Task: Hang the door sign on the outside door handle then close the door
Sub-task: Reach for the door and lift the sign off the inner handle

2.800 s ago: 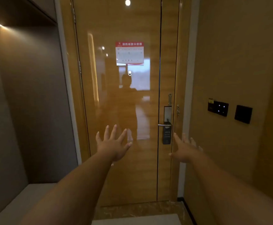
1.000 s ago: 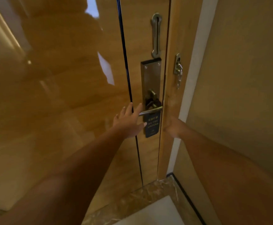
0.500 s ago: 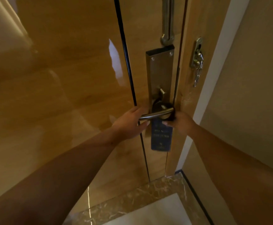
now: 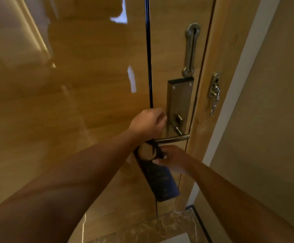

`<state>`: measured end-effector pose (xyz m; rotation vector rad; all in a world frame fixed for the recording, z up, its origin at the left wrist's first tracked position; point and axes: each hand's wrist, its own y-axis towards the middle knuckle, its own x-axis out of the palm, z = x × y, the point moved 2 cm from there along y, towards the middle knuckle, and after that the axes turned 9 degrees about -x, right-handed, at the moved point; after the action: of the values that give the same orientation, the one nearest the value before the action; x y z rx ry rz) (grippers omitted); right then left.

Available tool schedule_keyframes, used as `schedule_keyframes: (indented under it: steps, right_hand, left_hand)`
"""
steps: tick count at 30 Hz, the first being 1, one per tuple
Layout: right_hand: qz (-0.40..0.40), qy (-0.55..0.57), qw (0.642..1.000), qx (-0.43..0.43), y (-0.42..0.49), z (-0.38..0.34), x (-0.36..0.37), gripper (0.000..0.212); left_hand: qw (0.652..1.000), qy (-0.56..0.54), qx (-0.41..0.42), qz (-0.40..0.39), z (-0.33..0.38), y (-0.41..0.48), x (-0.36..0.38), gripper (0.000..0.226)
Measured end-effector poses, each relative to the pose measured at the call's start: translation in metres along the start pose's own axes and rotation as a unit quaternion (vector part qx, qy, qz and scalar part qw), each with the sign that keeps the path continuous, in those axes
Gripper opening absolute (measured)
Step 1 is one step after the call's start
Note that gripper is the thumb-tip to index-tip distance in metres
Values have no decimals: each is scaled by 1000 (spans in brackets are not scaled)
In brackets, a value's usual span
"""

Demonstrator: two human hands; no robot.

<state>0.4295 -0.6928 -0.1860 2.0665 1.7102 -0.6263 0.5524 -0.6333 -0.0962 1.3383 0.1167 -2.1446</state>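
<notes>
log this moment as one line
left hand: on steel lever handle | right hand: pinching dark rectangular door sign off handle | wooden door: shut

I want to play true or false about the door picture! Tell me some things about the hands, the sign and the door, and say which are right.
1. The right hand holds the dark door sign. True.
2. The door sign hangs straight down from the inside handle. False: it is tilted, its hole beside the handle's free end.
3. The left hand is up by the handle. True.
4. The door stands wide open. False: it looks shut against its frame.
5. The security chain stretches across to the door. False: it dangles from its frame plate.
</notes>
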Motion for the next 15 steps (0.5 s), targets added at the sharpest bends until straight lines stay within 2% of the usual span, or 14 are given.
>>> schedule_keyframes:
  steps: [2,5,7,10,12,15]
  right_hand:
    - [-66,28,997,16,1,-1,10,15]
    - [-116,76,989,47,-21,13,3,5]
    - [-105,81,990,52,-39,32,-10,4]
    - [-39,92,991,90,-68,64,-31,15]
    - [11,137,983,125,-87,83,-42,14]
    - [58,212,965,146,-115,97,-53,5]
  left_hand:
    - [996,13,-50,-78,-4,3,11,18]
    - [985,74,-39,-150,-6,8,39,36]
    - [974,119,-47,-185,-2,11,67,44]
    - [976,145,-69,-146,-4,16,97,53]
    - [979,93,-100,-149,-14,16,110,58]
    - [965,-114,-175,-161,-26,5,137,53]
